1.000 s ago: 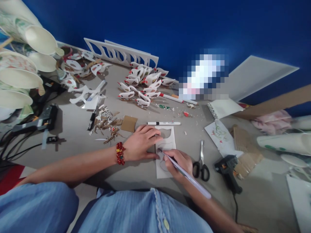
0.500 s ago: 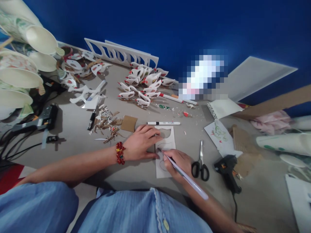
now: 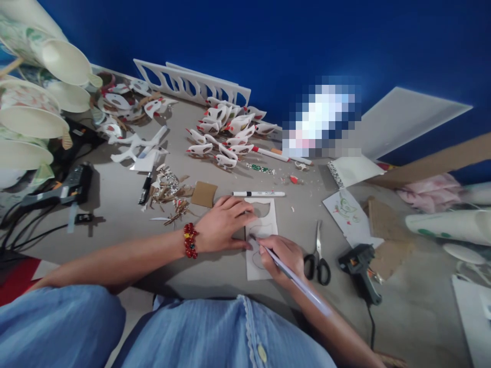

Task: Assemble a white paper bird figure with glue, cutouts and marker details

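Observation:
My right hand grips a long pen with a pale lilac barrel, its tip down on a white board piece. Curved outlines are drawn on that piece, and its upper end has a rounded cut-out. My left hand lies with fingers spread, thumb and fingertips on the board's left edge. A capped white marker rests just beyond the board. To the right of my right hand lie scissors with black handles.
White bird figures with red beaks stand at the back. Paper scraps and a brown cardboard square lie left. One black glue gun is at the right, another glue gun at the left. Paper cups crowd the far left.
The pen's upper end has shifted very slightly. Both hands stay in nearly the same place on the board.

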Available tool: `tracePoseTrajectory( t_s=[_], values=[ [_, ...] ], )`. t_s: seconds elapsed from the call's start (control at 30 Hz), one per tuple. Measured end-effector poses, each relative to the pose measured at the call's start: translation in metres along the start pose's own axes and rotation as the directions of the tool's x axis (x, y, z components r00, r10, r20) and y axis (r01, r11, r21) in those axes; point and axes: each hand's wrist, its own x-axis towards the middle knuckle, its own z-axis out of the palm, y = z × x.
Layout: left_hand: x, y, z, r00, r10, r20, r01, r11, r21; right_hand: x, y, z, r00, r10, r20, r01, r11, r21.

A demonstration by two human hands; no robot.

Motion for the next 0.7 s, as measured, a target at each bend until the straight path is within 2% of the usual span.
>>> tracePoseTrajectory(
  t_s=[0.23,0.5,0.7],
  values=[
    [0.001,0.0,0.0,1.0,0.002,0.004,-0.003,1.0,0.015,0.003,-0.001,-0.002,1.0,-0.02,0.011,0.02,1.0,0.007],
    [0.0,0.0,0.001,1.0,-0.002,0.007,0.002,1.0,0.007,0.007,0.003,-0.008,0.994,-0.076,0.084,0.079,0.996,-0.031],
    [0.0,0.0,0.001,1.0,-0.003,0.01,0.003,1.0,0.012,0.01,0.005,-0.013,0.987,-0.074,0.143,0.078,0.997,-0.025]
  ],
)
